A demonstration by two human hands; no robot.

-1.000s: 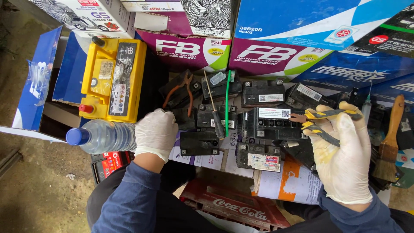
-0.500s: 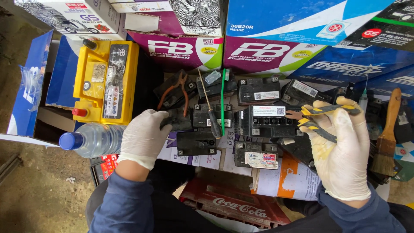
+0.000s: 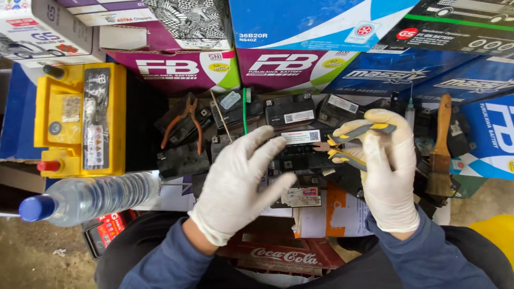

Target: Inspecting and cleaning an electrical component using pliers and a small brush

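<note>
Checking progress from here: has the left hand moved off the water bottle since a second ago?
Yes. The left hand has moved right, away from the water bottle, over the small black batteries.

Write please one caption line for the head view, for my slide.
Gloved right hand holds yellow-grey pliers over small black batteries; gloved left hand hovers open beside a lying water bottle.

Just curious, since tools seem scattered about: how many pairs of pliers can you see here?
2. One with yellow-grey handles is in the gloved right hand. One with orange handles lies on the black batteries beside the yellow battery. Others may be hidden.
</note>
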